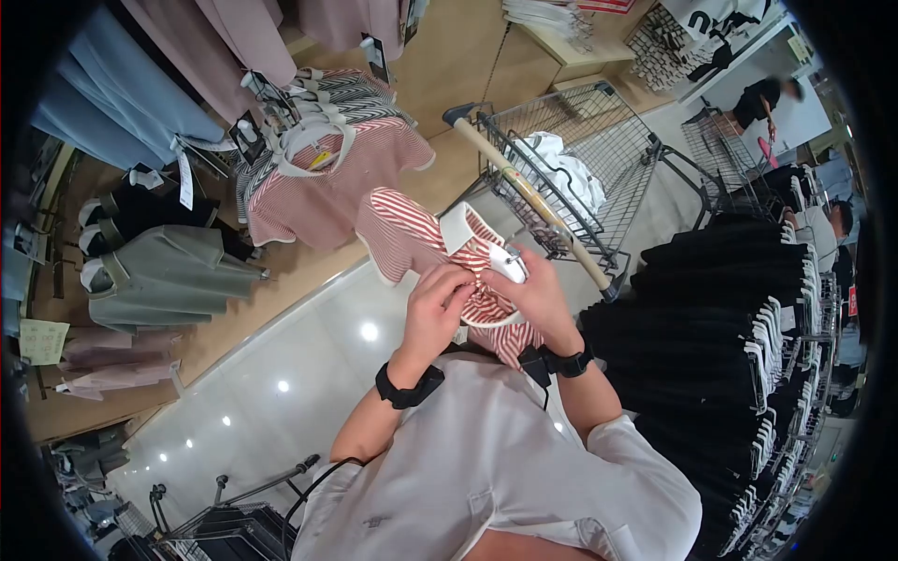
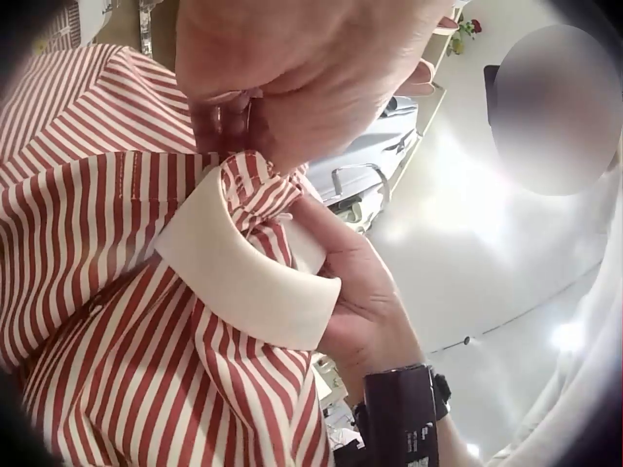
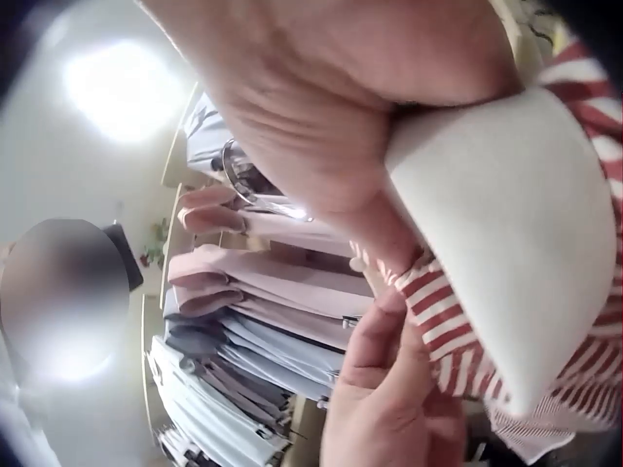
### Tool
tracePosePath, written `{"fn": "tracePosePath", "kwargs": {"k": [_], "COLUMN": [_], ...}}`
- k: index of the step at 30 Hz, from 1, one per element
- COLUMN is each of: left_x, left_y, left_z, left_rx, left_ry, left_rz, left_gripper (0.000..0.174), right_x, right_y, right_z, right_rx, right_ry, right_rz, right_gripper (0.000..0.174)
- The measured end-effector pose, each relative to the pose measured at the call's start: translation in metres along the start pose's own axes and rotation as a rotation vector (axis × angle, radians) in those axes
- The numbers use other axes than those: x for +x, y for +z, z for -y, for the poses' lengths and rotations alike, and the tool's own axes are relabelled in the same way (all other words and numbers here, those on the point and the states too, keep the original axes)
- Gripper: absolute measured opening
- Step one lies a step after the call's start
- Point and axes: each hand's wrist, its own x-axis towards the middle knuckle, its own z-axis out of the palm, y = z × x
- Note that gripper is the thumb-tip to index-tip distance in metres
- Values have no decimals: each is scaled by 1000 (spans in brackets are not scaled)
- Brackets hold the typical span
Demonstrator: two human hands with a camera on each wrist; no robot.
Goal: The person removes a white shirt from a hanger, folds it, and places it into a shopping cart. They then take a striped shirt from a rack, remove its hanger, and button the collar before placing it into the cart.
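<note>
A red-and-white striped shirt [image 1: 404, 208] with a white collar [image 2: 243, 272] is held up in front of the person's chest. Their left hand [image 1: 435, 301] pinches the striped fabric just inside the collar, fingertips close to the other hand's. The right hand [image 1: 541, 292] grips the shirt at the opposite side of the collar, thumb pressed on the striped cloth. A metal hanger hook [image 3: 234, 170] sticks out beside the right hand. In the right wrist view, the left hand [image 3: 384, 404] pinches the bunched edge; the left fingertips are partly hidden in the left wrist view.
A shopping cart [image 1: 599, 140] with white garments [image 1: 561, 173] stands ahead to the right. Striped shirts [image 1: 318, 178] and green garments [image 1: 173, 276] hang at the left. Black clothes [image 1: 692, 327] fill a rack at the right. Another person [image 1: 753, 107] is farther back.
</note>
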Motion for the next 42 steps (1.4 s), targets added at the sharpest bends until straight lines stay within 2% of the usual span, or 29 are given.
{"fn": "tracePosePath", "kwargs": {"k": [2,3,4,6,8,10,11,14,16,17,18,20,22,23,25,28,30,32,34,38,39,42], "left_x": [-1,-3,-3,-6,-9,-11,-13,-12,-10,-11,-13,-16,-17,-18,-18,-16,-15,-13,-15,-16,-18,-18], "left_y": [-2,-1,-2,-6,-7,-7,-8,-10,-11,-14,-16,-18,-15,-14,-14,-20,-23,-26,-28,-25,-24,-24], "left_z": [-2,-2,-1,0,3,5,6,6,2,2,-1,-5,-2,-1,-1,-5,-4,0,6,8,9,6], "left_rx": [20,14,15,6,-17,-215,-215,-159,-100,-106,-106,-304,-258,-231,-151,-207,-236,-266,-625,-750,-804,-845], "left_ry": [22,-9,-8,-36,-62,-291,-293,-240,-298,-376,-377,-581,-546,-574,-572,-625,-692,-752,-825,-833,-816,-816], "left_rz": [-2,-12,-15,25,37,26,24,4,-165,-216,-219,-162,-119,-89,-62,-5,18,41,32,-43,-100,-167], "left_gripper": [12,12,12,14,15,13,13,13,12,12,12,11,14,14,15,15,16,16,13,12,11,12], "right_x": [1,-2,-1,-1,0,0,0,0,0,-1,-3,-8,-9,-8,-8,-9,-11,-12,-12,-12,-12,-12], "right_y": [1,0,-2,-5,-5,-4,-2,11,20,23,27,39,45,44,48,50,48,48,50,54,52,52], "right_z": [2,9,8,4,6,6,5,1,-6,-7,-8,-15,-25,-30,-33,-28,-25,-22,-22,-9,-13,-21], "right_rx": [-104,-258,-259,-239,-225,-178,-179,-133,-60,-178,-296,-271,-175,-253,-223,-130,-291,-321,-118,-68,-171,-213], "right_ry": [-27,-111,-113,-240,-246,-93,-92,-75,-109,-167,-224,-229,-180,-221,-223,-219,-243,-255,-216,-97,-114,-161], "right_rz": [-2,21,22,153,182,199,202,39,4,-61,-127,-173,-221,-192,-200,-217,-181,-189,-191,-204,-179,-144], "right_gripper": [36,37,37,42,41,41,41,35,36,36,37,40,43,46,46,44,43,43,42,40,49,48]}}
